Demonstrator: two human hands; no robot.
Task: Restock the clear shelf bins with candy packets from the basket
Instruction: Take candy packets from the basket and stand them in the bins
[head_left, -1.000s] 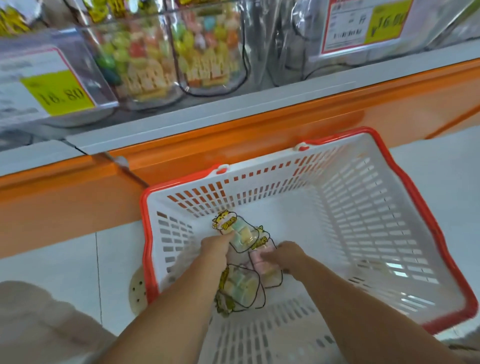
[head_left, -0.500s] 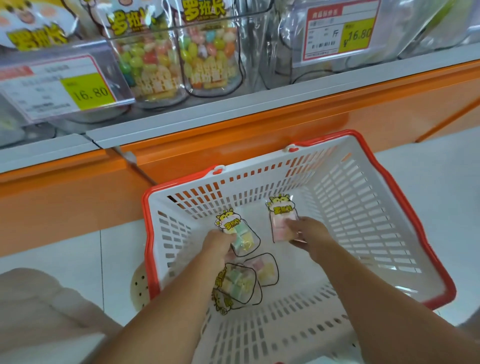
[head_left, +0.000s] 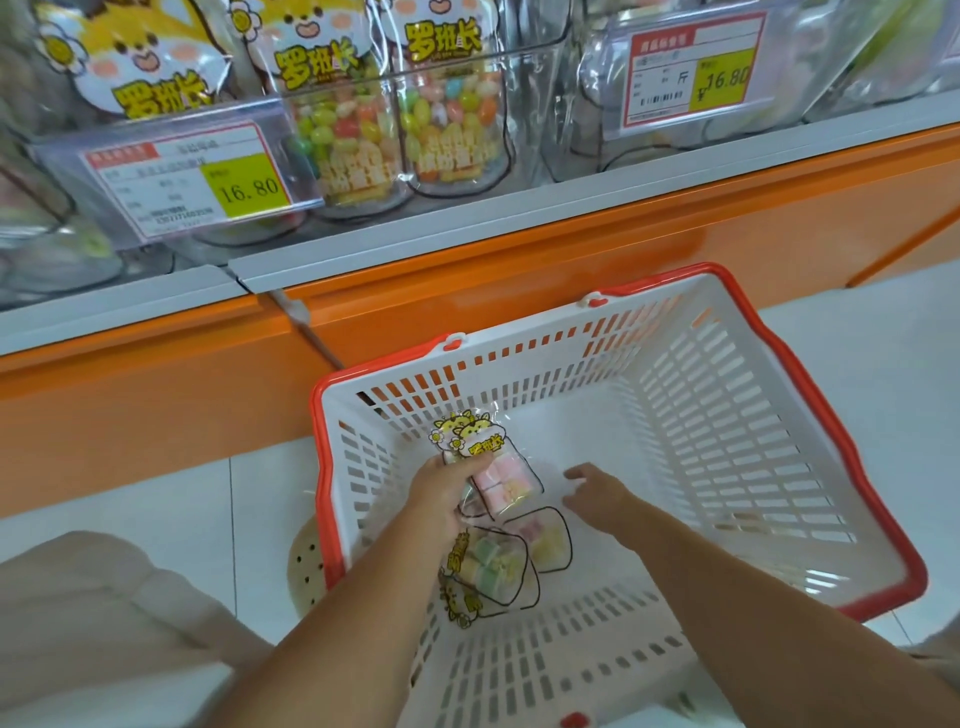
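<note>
Left hand (head_left: 447, 493) pinches a small stack of candy packets (head_left: 493, 467) near the header end, thumb and fingers curled round them. Looks like two packets, count not certain. They're held above the basket floor, left of centre. Right hand (head_left: 597, 493) is just right of them, fingers loose and spread, holding nothing. Loose packets (head_left: 493, 566), two at least, lie flat and overlapping on the basket floor, nearer than the held stack.

Basket (head_left: 831, 431): white slotted plastic with a red rim. It sits on white floor tiles (head_left: 156, 493), far wall close to the shelf base. Shelf base (head_left: 519, 280) is a glossy orange panel with a grey rail (head_left: 519, 215) on top, and there's a seam in both left of centre. Above the rail are clear bins (head_left: 535, 114) with jelly-bean bags (head_left: 343, 130) standing upright. Left price tag (head_left: 208, 176) and right price tag (head_left: 691, 73) both read 16.80.

Beige fabric (head_left: 78, 613) at near left. Pale perforated disc (head_left: 306, 566) on the floor at the basket's left wall, can't tell what it is.
</note>
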